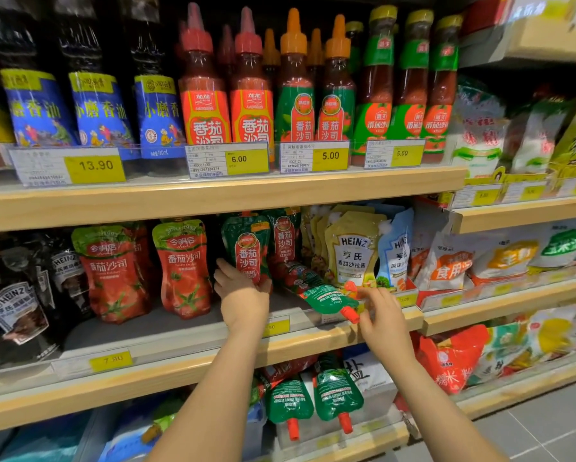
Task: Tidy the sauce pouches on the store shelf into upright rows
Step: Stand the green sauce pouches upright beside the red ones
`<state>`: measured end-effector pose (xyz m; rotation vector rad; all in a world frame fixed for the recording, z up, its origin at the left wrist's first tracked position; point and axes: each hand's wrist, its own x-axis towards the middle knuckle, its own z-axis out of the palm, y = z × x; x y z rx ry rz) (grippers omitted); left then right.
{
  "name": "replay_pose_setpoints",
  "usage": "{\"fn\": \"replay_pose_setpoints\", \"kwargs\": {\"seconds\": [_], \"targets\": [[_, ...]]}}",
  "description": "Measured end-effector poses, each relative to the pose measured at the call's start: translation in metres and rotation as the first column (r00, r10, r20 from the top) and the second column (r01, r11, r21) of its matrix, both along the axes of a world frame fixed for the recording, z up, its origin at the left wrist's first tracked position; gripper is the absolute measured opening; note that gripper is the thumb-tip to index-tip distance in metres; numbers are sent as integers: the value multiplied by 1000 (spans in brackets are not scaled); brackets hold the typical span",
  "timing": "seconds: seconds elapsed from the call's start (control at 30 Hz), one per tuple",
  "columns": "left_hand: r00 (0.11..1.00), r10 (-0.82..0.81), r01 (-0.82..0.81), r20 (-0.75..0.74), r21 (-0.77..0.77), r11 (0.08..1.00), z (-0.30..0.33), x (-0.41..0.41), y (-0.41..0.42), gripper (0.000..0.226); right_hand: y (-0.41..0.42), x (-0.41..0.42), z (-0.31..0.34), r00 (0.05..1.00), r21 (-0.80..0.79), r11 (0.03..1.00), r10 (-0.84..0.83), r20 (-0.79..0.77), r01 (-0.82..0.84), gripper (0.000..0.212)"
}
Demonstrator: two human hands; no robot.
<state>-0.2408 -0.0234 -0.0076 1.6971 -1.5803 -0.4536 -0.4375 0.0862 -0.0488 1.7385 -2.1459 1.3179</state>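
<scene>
While your left hand [243,291] grips the upright green-and-red ketchup pouch [248,251] on the wooden shelf [179,341], your right hand [381,316], just right of it, pinches the toppled green pouch's [320,295] red cap, approx.

Two bare arms, no sleeves

The left hand [243,295] and right hand [385,315] were both bare, with no gloves, rings or watch; behind each hand the forearm was uncovered as far as the frame showed, nails short.
</scene>
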Motion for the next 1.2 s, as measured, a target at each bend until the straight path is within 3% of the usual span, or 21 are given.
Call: {"fn": "replay_pose_setpoints", "kwargs": {"seconds": [0.07,0.17,0.23,0.33,0.53,0.7,0.77,0.87,1.07,1.2], "targets": [[990,-41,64,137,-163,985,-7,7,20,78,11,-4,5,995,29,995,97,27,-98,44],[894,-219,367,390,-358,859,-30,23,46,45,23,-1,7,970,82,968,242,-37,-239,58],[829,-273,473,489,-348,810,-44,35,53,38,19,8,9,967,100,966,245,-67,-237,57],[774,-301,517,558,-281,808,-50,45,57,38,11,22,15,975,92,975,211,-77,-203,43],[818,-461,561,344,-299,772,-39,41,59,51,18,35,30,983,49,990,138,-121,-133,28],[745,-580,666,330,-309,679,-18,14,60,61,39,39,61,960,24,987,158,-232,-157,18],[727,-610,685,315,-281,672,-11,1,60,60,45,42,77,955,-11,985,166,-245,-174,13],[742,-646,668,179,-292,685,-2,-9,58,45,44,49,99,962,-62,981,169,-215,-186,11],[798,-603,579,-2,-273,768,9,-12,47,31,16,58,115,984,-178,969,179,21,-172,36],[841,-533,526,-97,-89,846,15,-14,18,42,2,60,103,978,-153,982,135,156,-111,56]]}}
